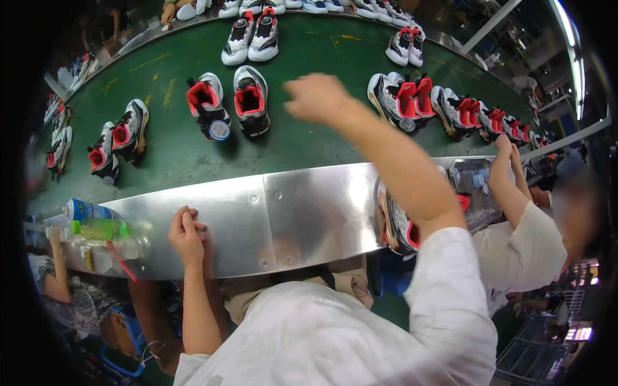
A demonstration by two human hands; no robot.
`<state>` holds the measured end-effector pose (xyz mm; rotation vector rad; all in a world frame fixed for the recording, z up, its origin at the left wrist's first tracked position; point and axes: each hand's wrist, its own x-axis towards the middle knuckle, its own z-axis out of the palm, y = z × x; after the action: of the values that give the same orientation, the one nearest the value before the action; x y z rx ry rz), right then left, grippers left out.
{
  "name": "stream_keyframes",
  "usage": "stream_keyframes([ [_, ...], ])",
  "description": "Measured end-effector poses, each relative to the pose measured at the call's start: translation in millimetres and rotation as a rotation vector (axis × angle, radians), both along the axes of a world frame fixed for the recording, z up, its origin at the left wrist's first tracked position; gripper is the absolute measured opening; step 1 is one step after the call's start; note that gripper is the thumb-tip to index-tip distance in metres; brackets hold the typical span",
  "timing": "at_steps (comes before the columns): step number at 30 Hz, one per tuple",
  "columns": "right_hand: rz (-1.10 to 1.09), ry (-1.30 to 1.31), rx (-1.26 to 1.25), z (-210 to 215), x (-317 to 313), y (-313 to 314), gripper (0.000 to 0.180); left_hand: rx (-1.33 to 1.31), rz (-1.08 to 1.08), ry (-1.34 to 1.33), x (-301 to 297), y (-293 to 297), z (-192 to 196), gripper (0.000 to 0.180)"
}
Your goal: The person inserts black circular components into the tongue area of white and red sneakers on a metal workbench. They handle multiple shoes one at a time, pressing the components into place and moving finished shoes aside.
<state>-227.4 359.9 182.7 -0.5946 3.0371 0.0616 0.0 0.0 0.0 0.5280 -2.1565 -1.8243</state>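
My right hand point(317, 98) is raised over the green conveyor belt point(302, 138), blurred, with nothing visible in it. Just left of it stands a pair of grey, black and white sneakers with red linings, one sneaker point(207, 104) beside the other point(251, 100). My left hand point(187, 235) rests on the shiny metal ledge point(302, 215) along the belt's near edge and holds nothing. A further sneaker point(394, 226) sits at the ledge's edge, partly hidden under my right forearm.
More sneaker pairs stand on the belt at the left point(119, 138), the far middle point(251, 38) and the right point(409, 96). A green bottle point(100, 228) and a blue bottle point(84, 209) lie at the ledge's left end. A co-worker's hands point(505, 154) reach in at the right.
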Motion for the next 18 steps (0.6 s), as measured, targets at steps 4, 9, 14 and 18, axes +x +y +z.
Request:
stream_keyframes([
  [4, -0.313, -0.393, 0.601, -16.2, -42.6, 213.0, 0.052, -0.246, 0.015, 0.016, 1.9, 30.3, 3.5, 0.025],
  [9, -0.182, -0.217, -0.033, -38.6, -30.5, 380.1, 0.062, -0.466, 0.004, 0.219, -21.3, 51.2, 5.0, 0.018],
  [14, -0.165, 0.006, -0.035, -57.7, -27.4, 396.4, 0.078, -0.49, 0.057, 0.247, -13.7, 45.7, 11.5, 0.016],
  [18, -0.397, -0.464, 0.265, -51.2, -1.9, 373.2, 0.098, -0.494, 0.092, 0.261, -12.0, 49.4, 10.5, 0.015],
])
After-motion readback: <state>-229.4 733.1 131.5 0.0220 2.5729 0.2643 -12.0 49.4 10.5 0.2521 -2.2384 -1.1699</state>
